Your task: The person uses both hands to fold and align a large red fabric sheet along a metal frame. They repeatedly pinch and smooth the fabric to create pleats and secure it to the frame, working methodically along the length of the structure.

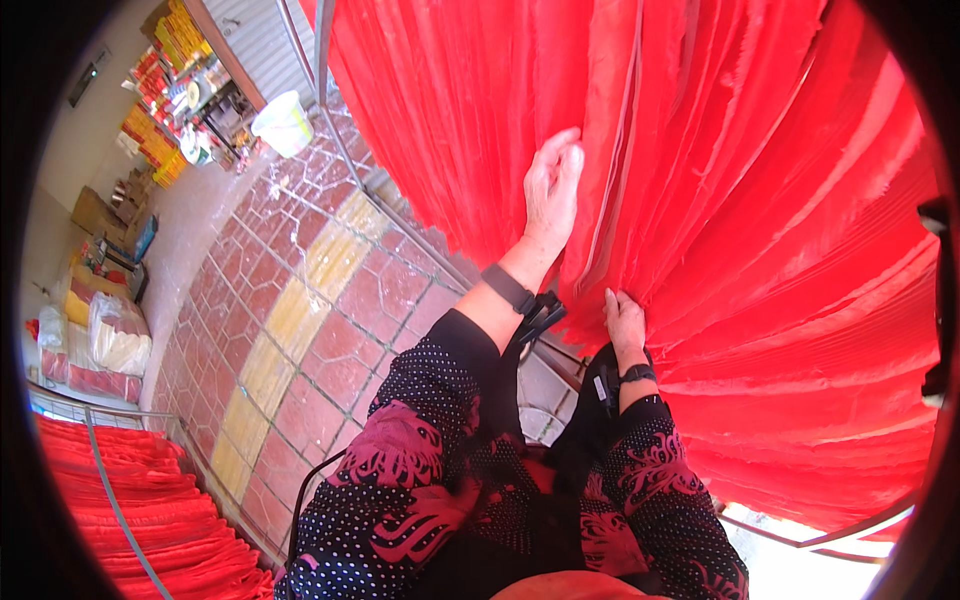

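Note:
Many long red cloth sheets (pixel 460 110) hang close together in folds in front of me, filling the upper and right side of the view. My left hand (pixel 553 190) is up against the folds, its fingers stretched out and flat along the red cloth. Lower and to the right, my right hand (pixel 626 322) is at the lower edge of the sheets, its fingers closed at the edge of a fold. Its fingertips are partly hidden by the cloth. Dark bands circle both wrists, and patterned dark sleeves cover my forearms.
A metal frame (pixel 322 60) runs beside the sheets. More red cloth (pixel 150 510) hangs on another rack at lower left. A white bucket (pixel 284 125) stands on the tiled floor (pixel 380 310). Wrapped bundles (pixel 118 335) and stacked yellow and red packages (pixel 150 140) line the left wall.

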`<state>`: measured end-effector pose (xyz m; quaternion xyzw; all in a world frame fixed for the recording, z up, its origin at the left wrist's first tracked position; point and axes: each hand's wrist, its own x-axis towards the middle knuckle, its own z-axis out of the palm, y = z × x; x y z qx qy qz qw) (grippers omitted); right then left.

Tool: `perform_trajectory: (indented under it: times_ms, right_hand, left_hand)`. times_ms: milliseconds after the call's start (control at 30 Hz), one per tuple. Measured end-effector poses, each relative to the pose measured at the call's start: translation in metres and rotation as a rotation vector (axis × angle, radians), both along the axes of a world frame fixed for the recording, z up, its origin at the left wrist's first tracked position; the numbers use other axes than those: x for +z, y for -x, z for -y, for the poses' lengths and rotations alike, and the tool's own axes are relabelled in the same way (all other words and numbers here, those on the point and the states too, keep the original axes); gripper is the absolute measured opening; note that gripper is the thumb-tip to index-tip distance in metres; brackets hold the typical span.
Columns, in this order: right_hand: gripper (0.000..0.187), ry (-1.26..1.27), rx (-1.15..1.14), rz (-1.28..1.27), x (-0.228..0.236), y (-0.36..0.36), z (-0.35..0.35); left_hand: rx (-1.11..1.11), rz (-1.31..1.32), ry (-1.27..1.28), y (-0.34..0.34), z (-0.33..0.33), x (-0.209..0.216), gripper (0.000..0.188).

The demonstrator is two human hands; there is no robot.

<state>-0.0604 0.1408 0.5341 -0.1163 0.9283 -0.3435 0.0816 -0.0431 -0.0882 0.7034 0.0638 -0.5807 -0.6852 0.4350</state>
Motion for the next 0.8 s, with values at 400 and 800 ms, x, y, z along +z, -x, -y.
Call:
perform_trajectory:
  times_ms: [400, 800]
  right_hand:
    - [0.038, -0.055, 0.014, -0.046, 0.001, 0.001, -0.007]
    - [0.04, -0.111, 0.028, -0.146, 0.002, -0.002, -0.019]
  left_hand:
    - [0.193, -0.058, 0.124, 0.031, 0.044, 0.074, 0.019]
    - [0.104, -0.019, 0.083, 0.028, 0.043, 0.06, 0.015]
